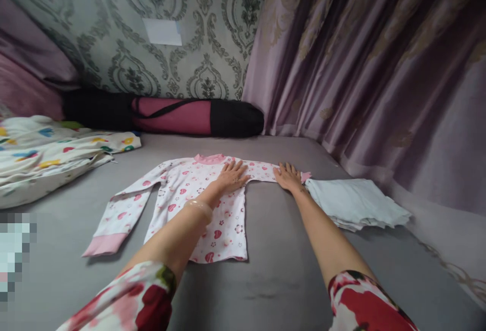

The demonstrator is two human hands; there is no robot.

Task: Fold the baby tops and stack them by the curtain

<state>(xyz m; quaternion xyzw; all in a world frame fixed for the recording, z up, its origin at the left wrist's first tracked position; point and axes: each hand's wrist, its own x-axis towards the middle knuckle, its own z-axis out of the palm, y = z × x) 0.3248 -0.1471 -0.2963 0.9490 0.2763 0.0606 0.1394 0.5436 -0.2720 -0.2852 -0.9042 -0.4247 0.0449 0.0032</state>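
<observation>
A white long-sleeved child's shirt with pink and red hearts lies spread out, its pink collar at the far side. My left hand rests flat on the shirt near the right-hand shoulder, fingers spread. On the outstretched right-hand sleeve lies my right hand, also flat with fingers apart, close to the pink cuff. The other sleeve angles down toward the near left. My left forearm hides part of the shirt's body.
Folded pale cloth lies just right of the sleeve's cuff. A colourful patterned cloth is heaped at the left on the grey sheet. Behind, a long black and maroon bag lies along the wall. Purple curtains hang at the right.
</observation>
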